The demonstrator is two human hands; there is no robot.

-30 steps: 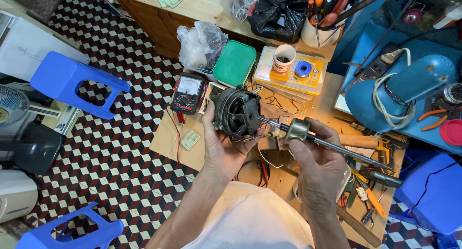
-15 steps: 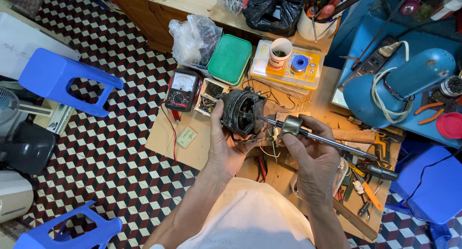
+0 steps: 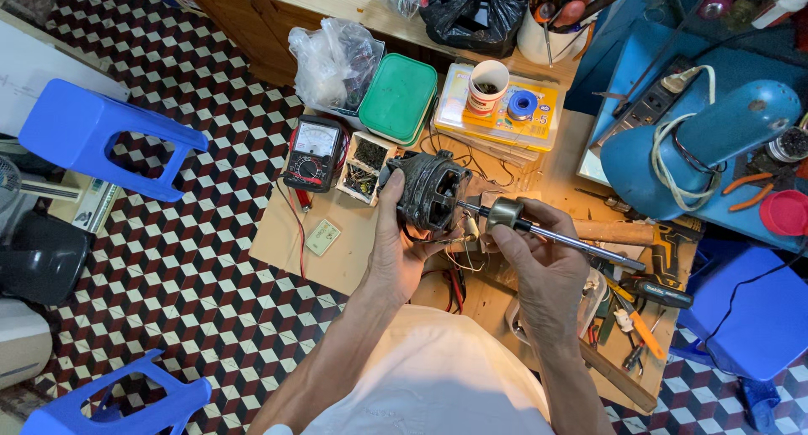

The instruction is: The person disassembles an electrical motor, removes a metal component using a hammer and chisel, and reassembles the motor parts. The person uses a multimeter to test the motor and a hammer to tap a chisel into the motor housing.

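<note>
Closest to the person, both bare hands are raised over the near middle of the wooden worktop (image 3: 353,258). The left hand (image 3: 400,250) is wrapped around the dark fan motor (image 3: 431,191), thumb up its left side and fingers under the casing, so it holds the motor clear of the board. The right hand (image 3: 543,271) pinches a small grey metal cap (image 3: 503,214) between thumb and fingertips; the cap sits on the motor's long steel shaft (image 3: 581,243), which runs out to the right (thin wires hang beneath the motor, too fine to follow). Just under the hands, red-handled pliers (image 3: 454,288) lie on the board, and along its right edge there is a clutter of hand tools with a wooden-handled hammer (image 3: 619,231). Towards the left edge lies a small pale switch plate (image 3: 322,236). Farther back, just beyond the motor, stand a black multimeter (image 3: 314,153) and beside it a small open box of parts (image 3: 364,167). Along the far edge are a green-lidded container (image 3: 400,98), a crumpled clear plastic bag (image 3: 332,56), and a flat yellow case (image 3: 497,124) carrying a paper cup (image 3: 486,86) and a roll of blue tape (image 3: 522,105). Off the far right corner, a blue fan body (image 3: 699,145) lies on a blue surface. Blue plastic stools (image 3: 93,132) stand on the chequered floor to the left.
</note>
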